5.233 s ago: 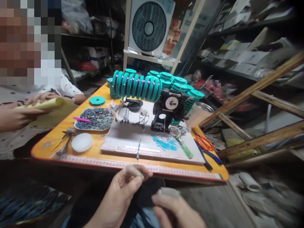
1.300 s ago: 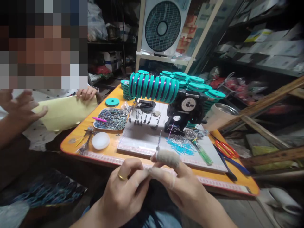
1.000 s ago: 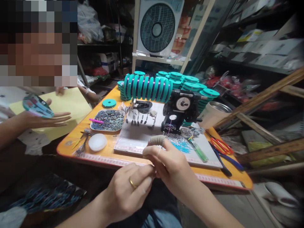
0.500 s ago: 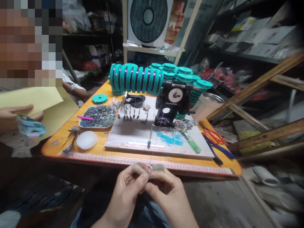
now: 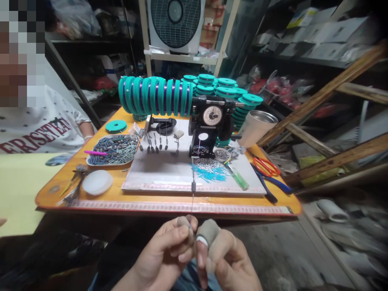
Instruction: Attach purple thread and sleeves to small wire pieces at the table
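My left hand point(image 5: 163, 254) and my right hand point(image 5: 221, 256) meet below the near edge of the orange table point(image 5: 127, 202). Both pinch the end of a thin line point(image 5: 192, 202) that runs up to the black winding machine point(image 5: 209, 127). A small dark sinker point(image 5: 193, 186) hangs on that line above my fingers. My right index fingertip wears a grey cloth cover. A pile of blue tubes point(image 5: 210, 173) and small beads lies on the white board point(image 5: 163, 169) in front of the machine.
A row of teal spools point(image 5: 154, 96) sits on the machine's shaft, with more stacked behind. A tray of sinkers point(image 5: 110, 149), a white lid point(image 5: 97, 182), red scissors point(image 5: 263, 165), blue pliers point(image 5: 274, 184) and a metal cup point(image 5: 254, 128) stand around. Another person with a yellow sheet point(image 5: 18, 190) sits at left.
My hands dropped from the table edge to below it, still pinched together on the line. The other person lowered the yellow sheet. The view shifted left.
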{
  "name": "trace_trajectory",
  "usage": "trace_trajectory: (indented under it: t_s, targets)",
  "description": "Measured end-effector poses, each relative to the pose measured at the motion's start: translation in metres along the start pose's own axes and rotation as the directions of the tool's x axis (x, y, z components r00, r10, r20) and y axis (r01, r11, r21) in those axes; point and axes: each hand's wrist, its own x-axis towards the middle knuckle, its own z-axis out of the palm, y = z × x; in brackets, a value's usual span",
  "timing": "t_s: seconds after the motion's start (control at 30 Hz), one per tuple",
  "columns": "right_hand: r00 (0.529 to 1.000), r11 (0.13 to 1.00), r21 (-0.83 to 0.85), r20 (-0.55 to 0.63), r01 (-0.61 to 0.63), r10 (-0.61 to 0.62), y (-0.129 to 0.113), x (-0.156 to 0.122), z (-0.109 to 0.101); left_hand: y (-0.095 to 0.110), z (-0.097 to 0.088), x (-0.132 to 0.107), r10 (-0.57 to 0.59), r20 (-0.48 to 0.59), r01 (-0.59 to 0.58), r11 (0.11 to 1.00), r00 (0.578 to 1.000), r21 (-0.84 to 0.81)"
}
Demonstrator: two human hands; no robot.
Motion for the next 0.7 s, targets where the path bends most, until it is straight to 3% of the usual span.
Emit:
trace_trajectory:
  t_s: [0.17,0.3,0.43,0.57,0.7]
  targets:
    - [0.989,0.960,-0.264,-0.133,-0.094,0.060,-0.025,0.005,-0.001,0.003,0.000,0.007,-0.092,0.099,0.089,0.995,0.991,0.036]
    - [0.992,0.958,-0.278,-0.119,-0.074,0.042,-0.034,-0.001,-0.012,0.002,0.001,0.012,-0.198,0.131,0.203,0.979,0.971,-0.022]
    - [0.959,0.938,-0.254,-0.216,-0.235,0.181,-0.034,-0.009,-0.021,0.000,0.001,0.016,-0.251,0.126,0.257,0.966,0.960,-0.035]
    - [0.979,0.939,-0.300,-0.162,-0.170,0.125,-0.037,-0.007,-0.019,0.001,0.000,0.020,-0.259,0.128,0.261,0.965,0.957,0.005]
    - [0.980,0.867,-0.460,-0.137,-0.190,0.142,-0.051,-0.001,-0.010,0.004,0.002,0.019,-0.252,0.130,0.243,0.967,0.959,0.081]
